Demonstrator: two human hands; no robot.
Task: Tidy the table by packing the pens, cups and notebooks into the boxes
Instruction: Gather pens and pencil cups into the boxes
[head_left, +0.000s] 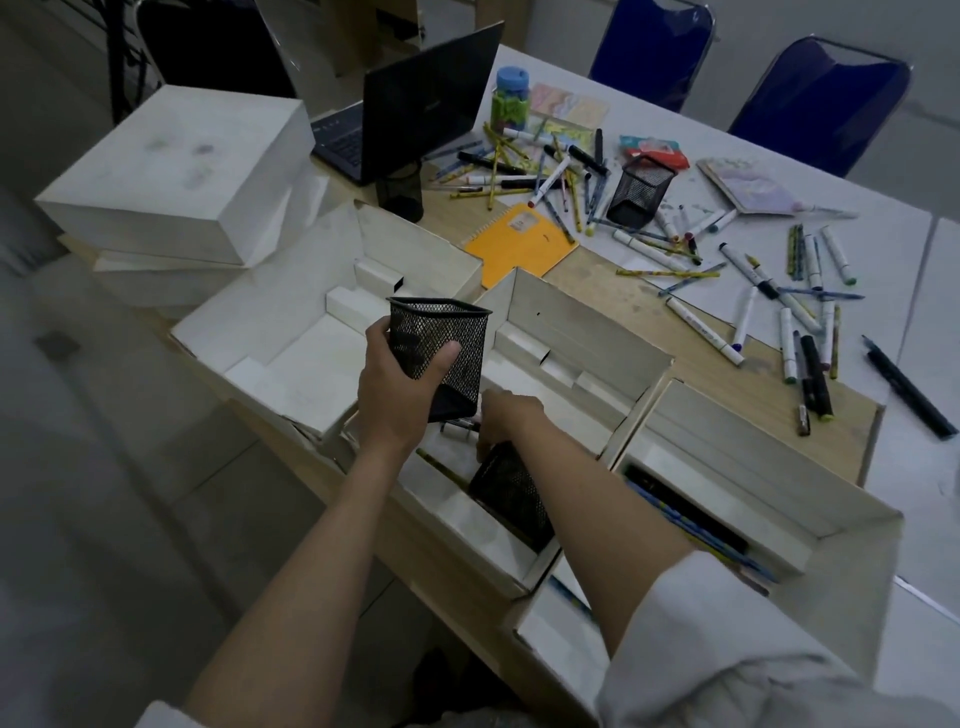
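Observation:
My left hand (402, 384) grips a black mesh cup (441, 343) and holds it upright above the middle white box (582, 332). My right hand (506, 421) reaches down into that box beside a second mesh cup (511, 493) that lies on its side; whether its fingers hold anything is hidden. A few pens (457, 426) lie in the box under the hands. Another mesh cup (639, 189) lies tipped among the scattered pens and markers (561, 176) on the table. An orange notebook (519, 244) lies behind the boxes.
An open white box (291, 332) stands at the left, another (779, 467) at the right with pens inside. A closed white box (176, 171) sits on a stack far left. A laptop (415, 114), a dark cup (402, 189), a blue-lidded jar (511, 98) and two blue chairs stand behind.

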